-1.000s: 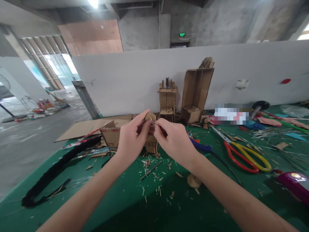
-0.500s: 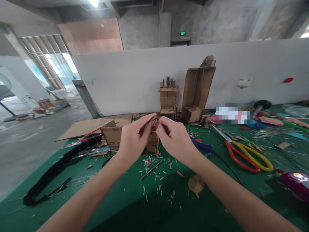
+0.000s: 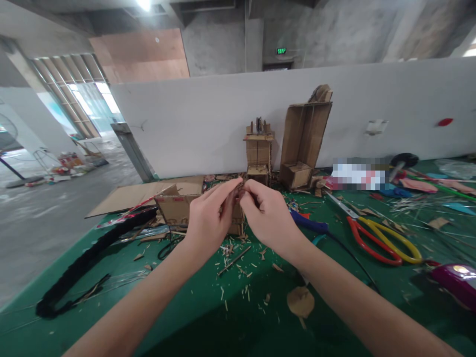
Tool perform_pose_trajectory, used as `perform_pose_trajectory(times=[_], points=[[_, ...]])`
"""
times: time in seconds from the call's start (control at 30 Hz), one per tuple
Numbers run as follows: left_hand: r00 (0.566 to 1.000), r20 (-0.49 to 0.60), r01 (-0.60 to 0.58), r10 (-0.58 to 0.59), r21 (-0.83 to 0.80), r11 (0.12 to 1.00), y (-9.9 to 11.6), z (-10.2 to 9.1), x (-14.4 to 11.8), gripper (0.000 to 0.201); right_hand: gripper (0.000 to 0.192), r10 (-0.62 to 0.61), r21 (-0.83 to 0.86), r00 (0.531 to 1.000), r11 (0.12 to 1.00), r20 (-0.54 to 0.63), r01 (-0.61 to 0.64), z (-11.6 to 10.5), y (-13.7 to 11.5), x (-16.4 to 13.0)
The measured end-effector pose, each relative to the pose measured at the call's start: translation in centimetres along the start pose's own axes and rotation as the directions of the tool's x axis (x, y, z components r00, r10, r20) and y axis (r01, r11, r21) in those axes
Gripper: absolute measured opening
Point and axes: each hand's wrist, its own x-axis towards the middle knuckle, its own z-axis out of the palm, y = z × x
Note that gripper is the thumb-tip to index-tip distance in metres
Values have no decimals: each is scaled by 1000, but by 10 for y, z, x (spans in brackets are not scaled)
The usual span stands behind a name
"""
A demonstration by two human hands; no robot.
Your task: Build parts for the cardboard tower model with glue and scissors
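Note:
My left hand [image 3: 208, 215] and my right hand [image 3: 270, 215] meet above the middle of the green table, fingers closed in a pinch. Between their fingertips is a small brown cardboard piece [image 3: 241, 185], mostly hidden by the fingers. Just behind my hands lies a low cardboard box [image 3: 173, 210], partly covered by the left one. A blue-handled tool [image 3: 310, 224] with a dark cord rests to the right of my right hand. Below my right wrist, a cardboard disc [image 3: 300, 300] with a small stick lies flat. Wood shavings and a thin stick [image 3: 234, 261] are under my hands.
Against the white partition stand a small cardboard stand [image 3: 257, 154] and a tall open cardboard box [image 3: 305, 141]. Red-and-yellow-handled scissors [image 3: 374, 240] and a purple object [image 3: 455, 283] lie at right. A black fuzzy strip [image 3: 91, 254] curves along the left.
My left hand has shifted slightly right and its fingers have turned inward over the piece. My right hand has moved only a little. More of the cardboard disc shows beside my right forearm.

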Motion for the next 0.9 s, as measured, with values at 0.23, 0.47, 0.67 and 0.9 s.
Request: perform_pose_trajectory(times=[0.23, 0.47, 0.67, 0.9], points=[[1000, -12, -26, 26, 14, 1000, 2, 0, 0, 30, 21, -18, 9, 1000, 1000, -12, 19, 1, -1, 1], [998, -19, -60, 61, 36, 998, 5, 1, -3, 33, 20, -10, 4, 1000, 1000, -8, 10, 0, -3, 0], [999, 14, -53, 52, 52, 997, 4, -1, -1, 34, 22, 15, 31, 999, 999, 41, -16, -4, -2, 2], [963, 98, 268, -250, -417, 868, 6, -5, 6, 32, 24, 52, 163, 996, 985, 67, -63, -4, 4, 5]])
